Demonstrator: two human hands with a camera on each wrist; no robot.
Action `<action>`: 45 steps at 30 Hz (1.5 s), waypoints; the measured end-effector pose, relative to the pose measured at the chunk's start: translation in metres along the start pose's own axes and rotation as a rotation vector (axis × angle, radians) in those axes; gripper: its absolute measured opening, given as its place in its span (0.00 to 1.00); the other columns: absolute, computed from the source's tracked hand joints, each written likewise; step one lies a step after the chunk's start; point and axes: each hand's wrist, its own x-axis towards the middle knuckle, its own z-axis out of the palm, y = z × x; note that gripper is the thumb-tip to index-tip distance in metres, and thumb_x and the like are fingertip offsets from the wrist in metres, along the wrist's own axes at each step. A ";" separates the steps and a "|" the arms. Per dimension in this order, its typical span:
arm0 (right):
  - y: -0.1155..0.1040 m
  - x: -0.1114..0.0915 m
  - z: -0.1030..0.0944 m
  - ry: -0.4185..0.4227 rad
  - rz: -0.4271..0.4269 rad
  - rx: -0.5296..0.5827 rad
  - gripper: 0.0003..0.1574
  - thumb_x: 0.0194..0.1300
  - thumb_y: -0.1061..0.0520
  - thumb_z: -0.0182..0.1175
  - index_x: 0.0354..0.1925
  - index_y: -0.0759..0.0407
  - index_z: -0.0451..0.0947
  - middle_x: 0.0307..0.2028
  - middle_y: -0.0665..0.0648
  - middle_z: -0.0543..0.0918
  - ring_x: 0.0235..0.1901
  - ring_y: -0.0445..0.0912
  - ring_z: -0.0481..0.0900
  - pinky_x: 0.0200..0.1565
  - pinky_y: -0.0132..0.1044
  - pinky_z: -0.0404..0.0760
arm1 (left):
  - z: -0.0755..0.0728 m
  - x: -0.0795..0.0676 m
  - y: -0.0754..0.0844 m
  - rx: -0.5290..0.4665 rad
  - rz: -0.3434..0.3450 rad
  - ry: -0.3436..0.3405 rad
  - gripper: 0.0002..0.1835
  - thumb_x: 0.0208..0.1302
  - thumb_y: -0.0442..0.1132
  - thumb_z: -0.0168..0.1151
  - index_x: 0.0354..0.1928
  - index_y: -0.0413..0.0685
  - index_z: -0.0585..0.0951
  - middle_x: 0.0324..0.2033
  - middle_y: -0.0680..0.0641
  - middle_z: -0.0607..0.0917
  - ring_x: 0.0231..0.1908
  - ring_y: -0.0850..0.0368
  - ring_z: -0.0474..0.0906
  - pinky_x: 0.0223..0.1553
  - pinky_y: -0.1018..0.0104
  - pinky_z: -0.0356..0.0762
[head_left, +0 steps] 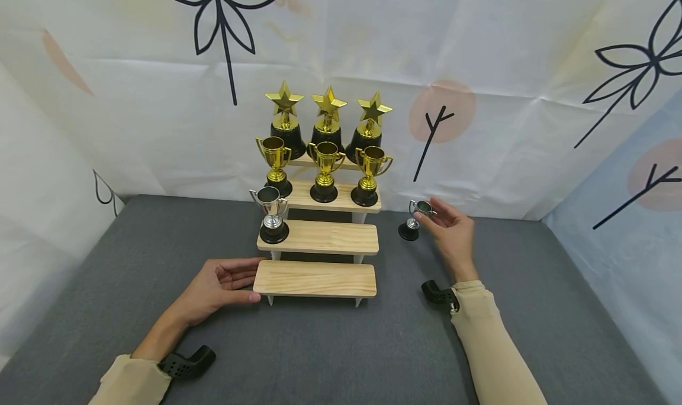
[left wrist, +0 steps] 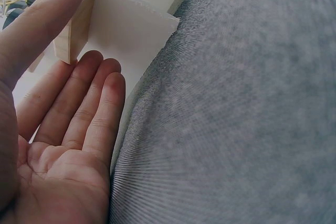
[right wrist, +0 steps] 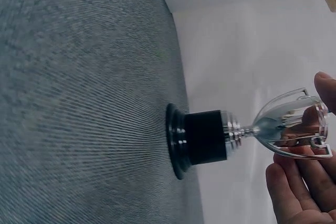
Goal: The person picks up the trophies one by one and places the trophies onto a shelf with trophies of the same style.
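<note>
My right hand (head_left: pixel 453 236) holds a small silver trophy cup (head_left: pixel 412 221) by its bowl, right of the display stand. In the right wrist view the silver trophy's black base (right wrist: pixel 205 137) is close over the grey cloth. With fingers extended and thumb apart, my left hand (head_left: pixel 221 289) rests at the left end of the stand's lowest wooden step (head_left: pixel 314 279). From the left wrist, fingertips (left wrist: pixel 113 85) show beside the stand's white side support (left wrist: pixel 126 24). Another silver trophy (head_left: pixel 273 215) stands upright at the left of the second step (head_left: pixel 333 236).
Three gold cup trophies (head_left: pixel 325 171) stand on the third step (head_left: pixel 298 198), and three gold star trophies (head_left: pixel 328 121) on the top one. Behind the grey table (head_left: pixel 213 233) hangs a white patterned cloth (head_left: pixel 373 32). Black wrist straps (head_left: pixel 186 363) are on both arms.
</note>
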 end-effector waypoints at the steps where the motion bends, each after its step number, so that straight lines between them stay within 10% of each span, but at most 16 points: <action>1: 0.001 0.000 0.001 -0.002 0.002 0.009 0.32 0.59 0.68 0.73 0.61 0.73 0.77 0.57 0.72 0.81 0.43 0.32 0.84 0.50 0.24 0.83 | 0.000 0.000 0.000 -0.001 0.000 0.000 0.36 0.55 0.21 0.72 0.65 0.18 0.68 0.61 0.27 0.76 0.56 0.55 0.82 0.57 0.62 0.82; 17: 0.012 -0.002 0.006 0.014 0.017 -0.034 0.31 0.59 0.65 0.75 0.60 0.70 0.79 0.50 0.72 0.84 0.37 0.31 0.84 0.41 0.20 0.83 | 0.000 0.000 -0.001 -0.002 0.001 -0.001 0.36 0.55 0.21 0.72 0.65 0.18 0.68 0.62 0.30 0.77 0.56 0.56 0.82 0.57 0.62 0.82; 25: 0.012 -0.003 0.006 0.029 -0.009 -0.005 0.28 0.59 0.65 0.75 0.57 0.70 0.81 0.38 0.50 0.88 0.38 0.34 0.85 0.42 0.23 0.85 | 0.000 0.000 0.000 0.016 -0.007 0.007 0.36 0.55 0.21 0.72 0.65 0.18 0.68 0.62 0.24 0.74 0.56 0.57 0.82 0.57 0.63 0.82; 45: -0.044 -0.012 0.006 0.024 -0.128 0.169 0.23 0.57 0.72 0.72 0.52 0.75 0.82 0.34 0.50 0.88 0.36 0.42 0.86 0.42 0.30 0.88 | 0.000 0.000 0.000 0.016 -0.011 0.006 0.36 0.55 0.21 0.72 0.65 0.18 0.68 0.62 0.24 0.74 0.56 0.57 0.81 0.57 0.63 0.82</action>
